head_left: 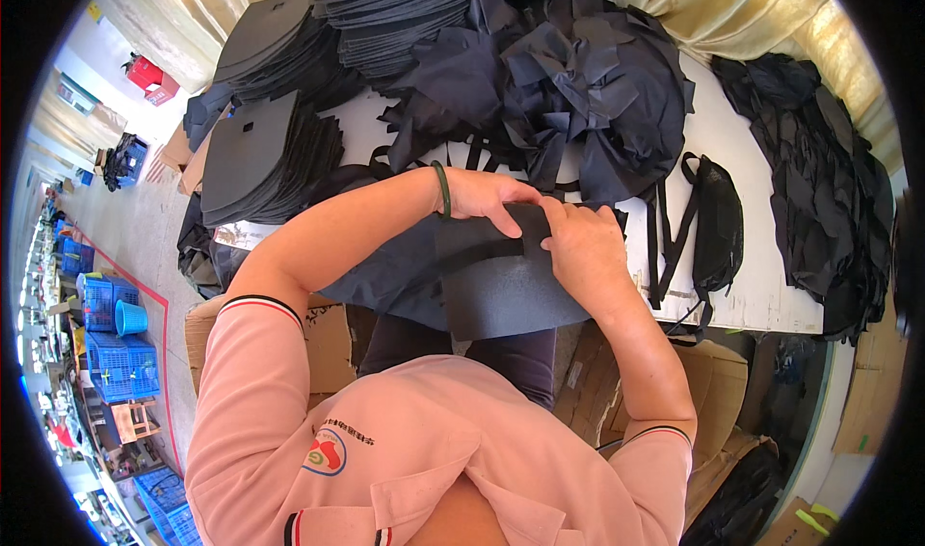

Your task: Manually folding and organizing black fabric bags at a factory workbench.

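A black foam sheet (501, 300) hangs over the near table edge in front of my body, its upper edge between my two hands. My left hand (482, 195), with a dark green bangle at the wrist, is closed on that edge, thumb on the near side. Close beside it, my right hand (586, 252) grips the sheet's upper right part with curled fingers. Some fingertips are hidden behind the sheet. Dark thin fabric (390, 281) drapes to the left of the sheet and partly behind it.
Stacks of black foam sheets (255, 156) stand at the left of the white table (771, 291). A heap of black fabric (588, 83) lies beyond my hands. A small black bag with straps (718, 223) and more black fabric pieces (819, 170) are at right. Cardboard boxes (708, 372) stand below.
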`<state>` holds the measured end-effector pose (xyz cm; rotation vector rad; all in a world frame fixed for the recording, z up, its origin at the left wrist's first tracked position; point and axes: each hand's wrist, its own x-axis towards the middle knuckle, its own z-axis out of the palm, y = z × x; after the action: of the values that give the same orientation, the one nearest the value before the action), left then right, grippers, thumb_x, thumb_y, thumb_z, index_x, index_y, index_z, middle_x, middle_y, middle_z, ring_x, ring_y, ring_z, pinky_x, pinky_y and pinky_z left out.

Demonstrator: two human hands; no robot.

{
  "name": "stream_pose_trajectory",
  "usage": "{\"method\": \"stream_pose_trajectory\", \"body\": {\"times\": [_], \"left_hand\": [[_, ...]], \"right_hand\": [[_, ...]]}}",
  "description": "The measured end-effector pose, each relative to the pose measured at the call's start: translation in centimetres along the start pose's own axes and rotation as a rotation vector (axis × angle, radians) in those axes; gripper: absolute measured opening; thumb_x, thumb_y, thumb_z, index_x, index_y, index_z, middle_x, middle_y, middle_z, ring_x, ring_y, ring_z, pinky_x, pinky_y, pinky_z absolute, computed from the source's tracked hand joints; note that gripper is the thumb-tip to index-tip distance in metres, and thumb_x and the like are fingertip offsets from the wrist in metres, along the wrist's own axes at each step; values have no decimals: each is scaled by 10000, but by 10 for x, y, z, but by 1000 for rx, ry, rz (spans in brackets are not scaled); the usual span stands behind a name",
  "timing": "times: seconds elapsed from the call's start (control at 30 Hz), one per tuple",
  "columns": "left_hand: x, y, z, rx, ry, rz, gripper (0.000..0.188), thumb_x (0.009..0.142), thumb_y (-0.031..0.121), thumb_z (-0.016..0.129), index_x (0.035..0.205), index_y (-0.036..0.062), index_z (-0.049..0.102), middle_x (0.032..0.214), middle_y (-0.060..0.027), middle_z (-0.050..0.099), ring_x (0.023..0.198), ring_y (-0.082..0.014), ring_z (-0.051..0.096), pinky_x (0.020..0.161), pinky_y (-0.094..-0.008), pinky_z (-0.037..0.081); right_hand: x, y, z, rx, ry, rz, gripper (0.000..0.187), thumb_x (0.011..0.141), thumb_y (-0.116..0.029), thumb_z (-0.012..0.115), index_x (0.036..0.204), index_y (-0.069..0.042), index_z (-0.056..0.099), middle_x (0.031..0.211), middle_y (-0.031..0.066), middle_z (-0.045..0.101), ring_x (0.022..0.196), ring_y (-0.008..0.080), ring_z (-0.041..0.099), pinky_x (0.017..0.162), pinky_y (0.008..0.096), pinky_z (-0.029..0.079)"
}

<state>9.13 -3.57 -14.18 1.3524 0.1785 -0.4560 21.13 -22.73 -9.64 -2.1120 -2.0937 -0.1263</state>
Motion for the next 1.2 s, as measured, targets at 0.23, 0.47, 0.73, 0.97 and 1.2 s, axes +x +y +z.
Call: {"method": "stream_pose_trajectory", "body": {"times": [0.23,0.47,0.73,0.97,1.2], "left_hand": [[-17,7,9,465,159,30,810,769,171,812,1440,42,377,1313,-111,558,1190,-213,540,1029,-354,427],[-80,-31,27,889,518,-137,814,740,186,812,1409,137,350,1091,-210,646,1033,-382,621,885,-440,487],[-179,-47,-20,1213,789,-460,497,713,115,723,1185,139,569,998,-174,669,982,-377,634,837,-470,507],[-185,-58,29,1262,1088,-37,423,756,437,755,968,85,653,918,-135,659,912,-357,633,763,-464,515],[-122,-157,58,993,951,-129,422,767,354,742,1028,60,591,1030,-162,638,982,-363,635,812,-452,516]], "right_hand": [[-4,20,5,191,-46,68,455,751,-150,764,1165,-85,586,923,94,697,879,262,681,782,388,452],[5,49,23,365,-206,249,467,754,-166,775,1182,-106,598,1025,159,706,974,363,664,840,441,507],[20,67,49,463,-254,246,547,719,-153,797,1221,-81,591,1077,183,690,1012,358,662,862,420,506],[20,70,64,624,-327,213,619,726,-19,729,1313,8,535,1215,214,641,1125,324,628,991,375,465],[23,57,50,292,-405,315,682,666,23,772,1308,9,543,1214,197,641,1089,334,617,967,389,464]]}}
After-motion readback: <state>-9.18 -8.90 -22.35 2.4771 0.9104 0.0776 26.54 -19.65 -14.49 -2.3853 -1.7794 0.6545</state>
